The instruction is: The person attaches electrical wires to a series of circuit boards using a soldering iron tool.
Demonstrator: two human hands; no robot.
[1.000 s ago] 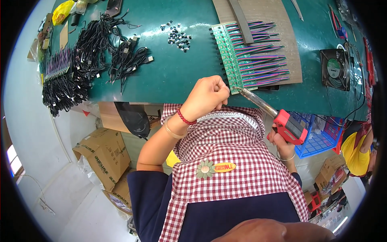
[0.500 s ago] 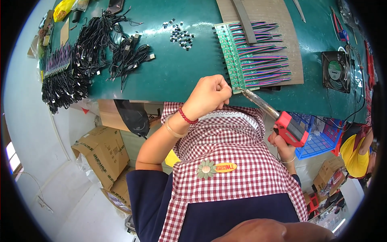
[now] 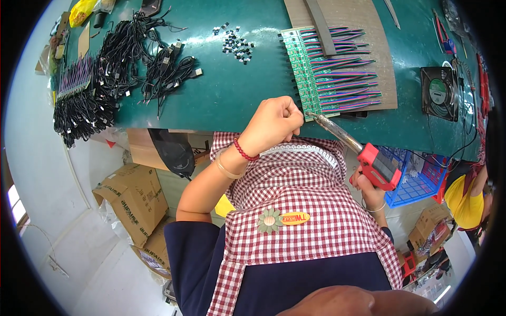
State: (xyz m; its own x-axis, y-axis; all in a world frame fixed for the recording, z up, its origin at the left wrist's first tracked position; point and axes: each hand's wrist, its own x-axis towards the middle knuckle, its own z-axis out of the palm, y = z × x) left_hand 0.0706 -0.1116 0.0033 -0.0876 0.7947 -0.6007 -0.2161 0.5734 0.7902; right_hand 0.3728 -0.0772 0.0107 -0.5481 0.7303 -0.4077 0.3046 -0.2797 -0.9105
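Observation:
My left hand (image 3: pixel 274 125) is a closed fist at the table's near edge, with a red bead bracelet on the wrist. Whether it pinches anything is hidden. It sits right beside the near end of a green circuit board strip (image 3: pixel 298 63) with several coloured wire bundles (image 3: pixel 345 79) fanning to the right. My right hand (image 3: pixel 369 190) grips a red soldering gun (image 3: pixel 378 166) below the table edge. Its metal tip (image 3: pixel 312 114) touches the near end of the board, next to my left fist.
The green table (image 3: pixel 232 95) carries black cable bundles (image 3: pixel 105 79) at the left, small black parts (image 3: pixel 237 43), a brown mat (image 3: pixel 369 31) and a black fan (image 3: pixel 440 92) at the right. Below it are cardboard boxes (image 3: pixel 134 197) and a blue crate (image 3: pixel 416 184).
Both hands keep nearly the same pose. The soldering tip stays at the board's near end, beside my left fist.

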